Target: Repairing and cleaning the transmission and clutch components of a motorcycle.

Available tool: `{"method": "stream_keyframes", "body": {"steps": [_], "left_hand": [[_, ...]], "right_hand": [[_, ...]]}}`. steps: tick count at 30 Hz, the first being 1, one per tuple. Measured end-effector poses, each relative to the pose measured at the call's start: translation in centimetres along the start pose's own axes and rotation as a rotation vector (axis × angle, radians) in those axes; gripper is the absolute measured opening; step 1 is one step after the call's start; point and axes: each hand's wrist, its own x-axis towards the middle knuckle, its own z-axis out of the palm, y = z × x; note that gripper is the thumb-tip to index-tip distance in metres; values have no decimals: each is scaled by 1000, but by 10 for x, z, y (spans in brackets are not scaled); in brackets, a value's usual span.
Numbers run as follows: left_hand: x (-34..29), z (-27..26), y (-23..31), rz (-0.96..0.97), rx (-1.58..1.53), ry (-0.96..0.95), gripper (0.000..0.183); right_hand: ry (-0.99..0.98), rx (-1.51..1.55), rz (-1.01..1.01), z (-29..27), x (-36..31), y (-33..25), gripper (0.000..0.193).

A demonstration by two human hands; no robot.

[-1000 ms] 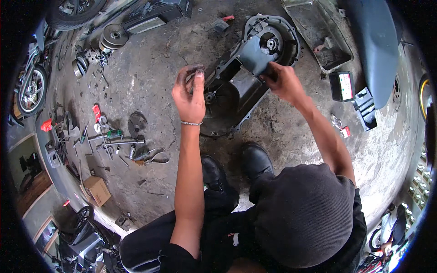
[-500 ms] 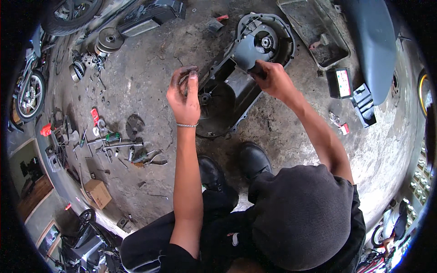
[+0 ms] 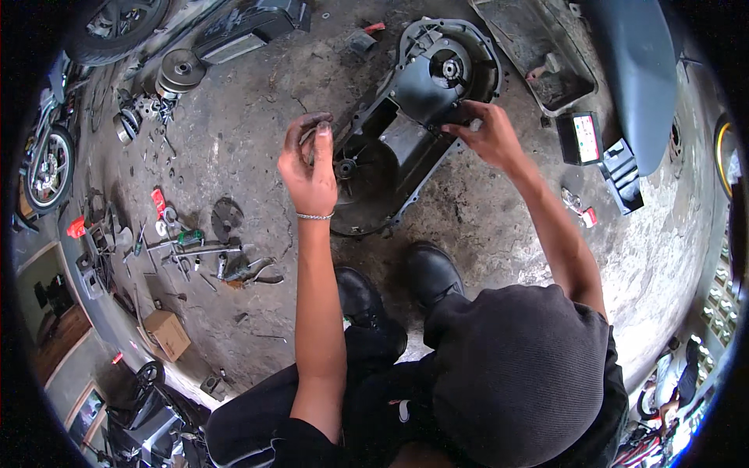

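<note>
Left hand (image 3: 310, 168) fingers pinched on a small dark part, raised just left of the engine cover (image 3: 406, 132) on the floor — right hand (image 3: 482, 132), nearer, fingers clamped on the cover's middle edge.

A dark engine cover (image 3: 406, 132) is seen lying on the stained concrete floor (image 3: 484, 226). Its upper edge is gripped by the right hand (image 3: 484, 134), while the left hand (image 3: 310, 168) is raised beside it, a small dark part pinched between greasy fingers (image 3: 322, 132). Tools (image 3: 211, 257) are scattered further left.
</note>
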Motion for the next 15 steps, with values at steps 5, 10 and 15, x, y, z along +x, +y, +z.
{"method": "stream_keyframes", "body": {"steps": [5, 10, 15], "left_hand": [[5, -4, 0, 28, 4, -8, 13], [3, -6, 0, 32, 30, -10, 13], [3, -6, 1, 44, 34, -13, 14]], "right_hand": [[65, -143, -98, 27, 2, 20, 33], [176, -173, -127, 37, -3, 34, 35], [182, -221, 2, 38, -6, 26, 36]]}}
